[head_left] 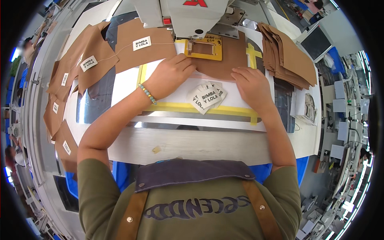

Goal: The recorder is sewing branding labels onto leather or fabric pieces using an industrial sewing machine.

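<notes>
A brown fabric piece [233,52] lies under the sewing machine head [192,20], with a yellow clamp frame [218,57] resting on it. My left hand [170,76] is closed, its fingers bent and bunched at the near left edge of that piece, beside the frame's corner; the fingertips are partly hidden. On the right, my right hand [253,87] lies with fingers stretched over the piece's near right edge, open. Between my hands a small loose pile of white printed labels [210,97] sits on the white work plate [172,93].
Several brown pieces with white labels [89,63] spread out at left, a thread [120,50] running between some. At right is a stack of brown pieces [289,56], with a white box [306,106] nearer me. Yellow tape [200,108] borders the plate. A monitor [316,42] stands far right.
</notes>
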Demonstrator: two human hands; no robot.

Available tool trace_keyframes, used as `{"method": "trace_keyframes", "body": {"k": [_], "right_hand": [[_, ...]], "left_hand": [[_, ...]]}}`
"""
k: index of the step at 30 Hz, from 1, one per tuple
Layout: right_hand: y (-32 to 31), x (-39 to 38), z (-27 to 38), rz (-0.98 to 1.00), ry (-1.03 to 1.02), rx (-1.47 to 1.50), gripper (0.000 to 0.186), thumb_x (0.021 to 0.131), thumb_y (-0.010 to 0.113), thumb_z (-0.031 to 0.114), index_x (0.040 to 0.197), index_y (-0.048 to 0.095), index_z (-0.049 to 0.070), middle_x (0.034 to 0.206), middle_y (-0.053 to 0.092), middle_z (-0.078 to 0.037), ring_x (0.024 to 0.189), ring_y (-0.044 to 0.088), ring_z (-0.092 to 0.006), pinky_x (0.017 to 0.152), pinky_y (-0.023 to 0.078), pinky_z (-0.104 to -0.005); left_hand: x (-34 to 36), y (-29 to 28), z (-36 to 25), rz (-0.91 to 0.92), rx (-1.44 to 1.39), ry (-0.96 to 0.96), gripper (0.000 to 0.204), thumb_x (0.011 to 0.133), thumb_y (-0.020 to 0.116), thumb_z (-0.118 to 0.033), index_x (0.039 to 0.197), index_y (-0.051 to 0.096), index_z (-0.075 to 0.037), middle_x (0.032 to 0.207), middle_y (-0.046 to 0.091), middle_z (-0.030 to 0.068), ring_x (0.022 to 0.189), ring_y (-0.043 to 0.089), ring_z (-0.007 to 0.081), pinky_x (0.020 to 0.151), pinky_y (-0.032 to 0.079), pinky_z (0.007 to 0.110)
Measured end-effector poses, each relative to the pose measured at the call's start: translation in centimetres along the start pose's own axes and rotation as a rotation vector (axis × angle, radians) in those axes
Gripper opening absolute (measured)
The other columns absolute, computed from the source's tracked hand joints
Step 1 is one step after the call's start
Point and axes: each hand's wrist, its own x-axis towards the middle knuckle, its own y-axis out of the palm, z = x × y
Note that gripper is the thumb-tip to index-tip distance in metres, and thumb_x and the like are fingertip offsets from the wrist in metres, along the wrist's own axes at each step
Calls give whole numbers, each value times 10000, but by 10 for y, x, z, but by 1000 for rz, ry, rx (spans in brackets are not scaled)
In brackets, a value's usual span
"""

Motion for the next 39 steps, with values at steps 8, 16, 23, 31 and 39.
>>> {"method": "trace_keyframes", "body": {"k": [8, 16, 23, 31, 39], "right_hand": [[11, 8, 2, 119, 46, -2, 412, 992, 702, 157, 1384, 710, 27, 1496, 683, -107, 1391, 614, -294, 1159, 478, -447], [-10, -4, 1, 241, 176, 141, 579, 1106, 611, 398, 1543, 588, 19, 1667, 525, -127, 1577, 411, -341, 1291, 326, -524], [-4, -20, 2, 306, 160, 176, 635, 1120, 570, 445, 1598, 522, 30, 1741, 424, -93, 1620, 344, -336, 1343, 233, -553], [-1, -17, 2, 295, 166, 208, 666, 1109, 578, 457, 1649, 468, 84, 1769, 387, -61, 1641, 307, -324, 1355, 204, -564], [-4, -16, 4, 330, 143, 156, 607, 1086, 609, 448, 1626, 534, 179, 1765, 401, -41, 1637, 318, -317, 1357, 201, -574]], "left_hand": [[-41, -21, 22, 82, 148, -10, 324, 830, 730, -45, 1149, 782, -19, 1122, 761, 65, 1105, 708, 241, 919, 614, 363], [-54, -40, 5, 157, -10, -243, 489, 941, 771, -146, 1413, 691, -49, 1468, 671, 92, 1383, 604, 315, 1103, 554, 436], [-58, -37, -7, 339, -148, -374, 601, 1004, 745, -260, 1553, 600, -64, 1704, 508, 45, 1630, 341, 351, 1317, 323, 501], [-56, -36, -9, 317, -205, -352, 600, 984, 761, -220, 1540, 606, -58, 1663, 553, 78, 1607, 386, 376, 1306, 330, 515], [-57, -38, -9, 217, -148, -429, 636, 964, 786, -296, 1550, 612, -124, 1716, 469, 103, 1632, 331, 375, 1317, 307, 522]]}}
